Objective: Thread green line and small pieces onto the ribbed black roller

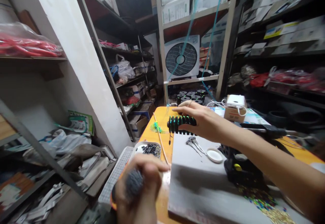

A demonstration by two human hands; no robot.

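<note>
My right hand (203, 120) reaches forward over the orange table (159, 114) and is closed round a row of black, green-edged spools (179, 124) held side by side above the far edge of a grey board (203, 183). My left hand (142, 186) is low and near the camera at the table's left edge, blurred, closed round a dark grey cylindrical object (133, 183). On the board lie a small bundle of thin metal pins (194, 142) and a white round lid (214, 155).
A metal tray of small black parts (149, 148) sits left of the board, beside a thin wooden stick (159, 137) and a green tuft (156, 127). More spools (191, 96), a white box (235, 107), a fan (181, 58) and shelving surround the table. Coloured beads (261, 203) lie at the right.
</note>
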